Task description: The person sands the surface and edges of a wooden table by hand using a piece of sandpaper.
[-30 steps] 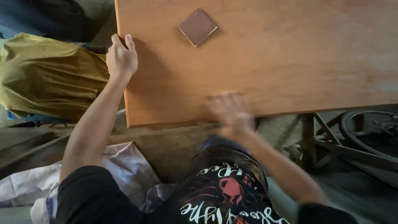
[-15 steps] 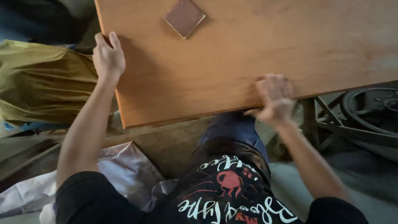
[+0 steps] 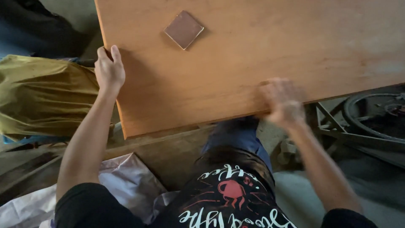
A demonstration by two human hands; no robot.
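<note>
Workshop floor, plywood board [image 3: 261, 55] — left hand [image 3: 109, 69] edge grip

Black short-sleeved shirt [image 3: 230, 202] with white and red print, bare forearms.

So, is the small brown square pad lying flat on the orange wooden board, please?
Flat: the small brown square pad lies face-down on the orange wooden board, casting only a thin shadow.

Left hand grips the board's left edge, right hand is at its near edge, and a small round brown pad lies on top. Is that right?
Not quite: the pad is square, not round, as the head view shows. The left hand does grip the left edge of the board, and the right hand is at its near edge.
</note>
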